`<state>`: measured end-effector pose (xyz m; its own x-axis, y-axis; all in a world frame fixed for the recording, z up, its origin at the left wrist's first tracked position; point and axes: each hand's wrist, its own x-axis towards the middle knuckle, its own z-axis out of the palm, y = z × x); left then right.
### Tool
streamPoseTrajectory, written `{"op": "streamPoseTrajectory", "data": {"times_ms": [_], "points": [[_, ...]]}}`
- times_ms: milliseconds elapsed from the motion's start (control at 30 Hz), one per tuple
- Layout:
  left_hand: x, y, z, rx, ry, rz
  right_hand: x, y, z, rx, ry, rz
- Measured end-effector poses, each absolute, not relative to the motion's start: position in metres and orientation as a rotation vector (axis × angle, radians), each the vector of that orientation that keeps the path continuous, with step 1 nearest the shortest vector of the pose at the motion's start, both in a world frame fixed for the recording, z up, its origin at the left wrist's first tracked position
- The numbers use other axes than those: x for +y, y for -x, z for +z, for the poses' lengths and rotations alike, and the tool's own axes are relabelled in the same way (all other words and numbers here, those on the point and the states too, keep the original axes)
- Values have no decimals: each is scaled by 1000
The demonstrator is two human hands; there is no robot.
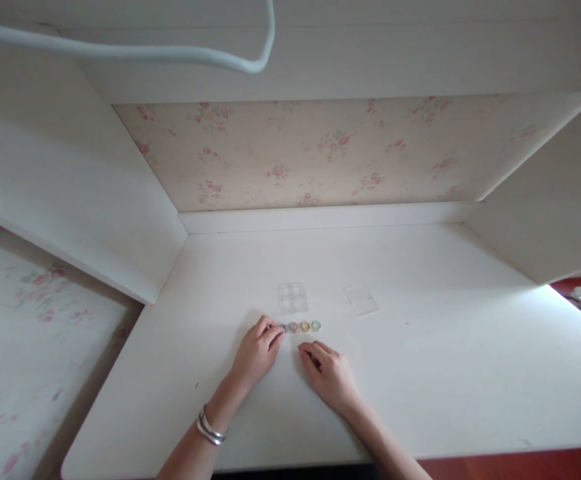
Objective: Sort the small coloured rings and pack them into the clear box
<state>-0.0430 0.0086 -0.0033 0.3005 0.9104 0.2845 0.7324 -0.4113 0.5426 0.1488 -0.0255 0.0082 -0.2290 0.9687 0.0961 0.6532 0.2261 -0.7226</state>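
Note:
A short row of small coloured rings point(304, 327) lies on the white desk point(420, 373), pink, yellow and green from left to right. My left hand point(258, 352) pinches the leftmost, bluish ring point(282, 328) at the row's left end; silver bracelets sit on that wrist. My right hand point(329, 373) rests on the desk just below the row, fingers curled, holding nothing that I can see. Behind the rings sits a small clear compartment box point(292, 297), and its clear lid point(361, 299) lies to the right.
The desk sits in an alcove with white side panels point(70, 173) and a floral back wall point(330, 153). A white cable point(170, 53) hangs across the top. Floral wall lies left, red floor at the right edge.

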Motion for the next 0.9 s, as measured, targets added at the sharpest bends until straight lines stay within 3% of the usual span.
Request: {"op": "streamPoseTrajectory", "data": {"times_ms": [500,900], "points": [[20,41,16,1567,-1808,1008,-28,-153,9,-2005,1462,774],[59,20,21,1530,-1853,983,-28,-156,8,-2035,1460,764]]}}
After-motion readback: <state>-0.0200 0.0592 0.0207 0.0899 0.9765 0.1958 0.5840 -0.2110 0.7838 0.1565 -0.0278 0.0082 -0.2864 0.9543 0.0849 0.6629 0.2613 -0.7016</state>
